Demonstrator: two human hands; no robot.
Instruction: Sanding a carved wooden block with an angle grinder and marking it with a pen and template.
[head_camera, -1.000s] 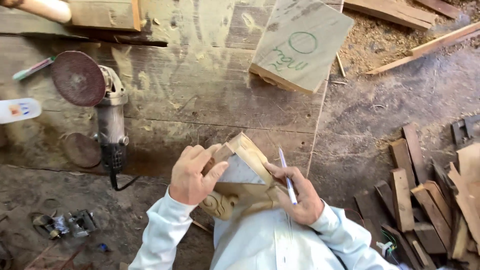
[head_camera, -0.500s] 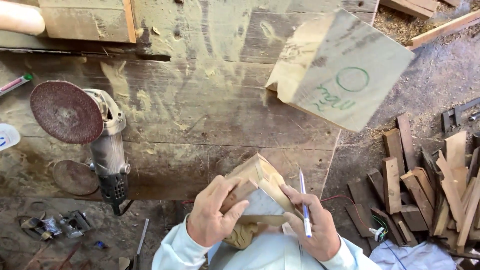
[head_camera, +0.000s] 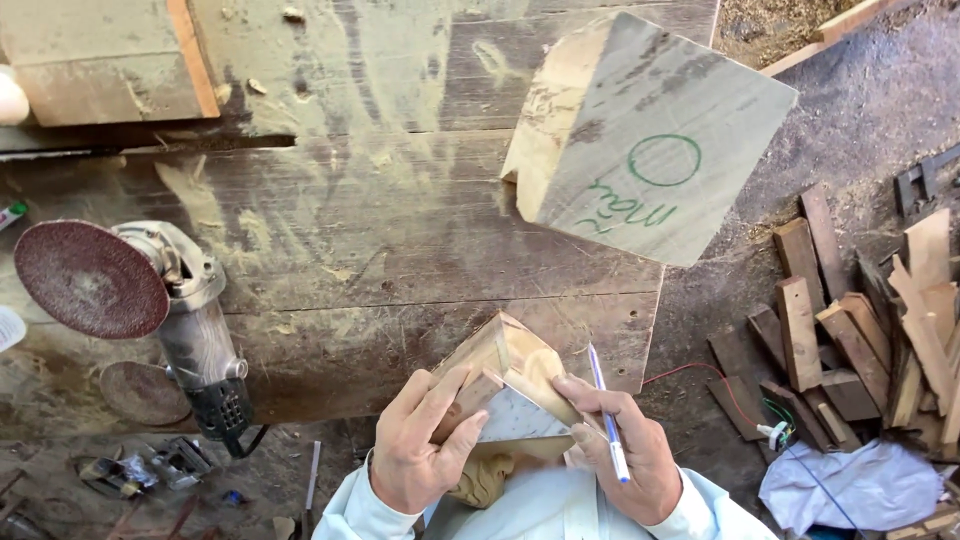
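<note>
Left hand (head_camera: 415, 455): fingers closed round the left side of a pale wooden piece (head_camera: 510, 385), held just off the surface's (head_camera: 380, 250) near edge. Right hand (head_camera: 625, 455): fingers pinch a blue-and-white pen (head_camera: 607, 410), fingertips touching the piece's right side. Angle grinder (head_camera: 150, 310) lies by the left edge. Large marked block (head_camera: 650, 140) sits at the right edge.

left hand (head_camera: 420, 450) grips wood block (head_camera: 510, 385) | right hand (head_camera: 625, 455) holds pen (head_camera: 607, 410) | grinder (head_camera: 190, 320) left

Rough, dusty wooden workbench (head_camera: 380, 230) — pale sanded wood block (head_camera: 510, 375).
</note>
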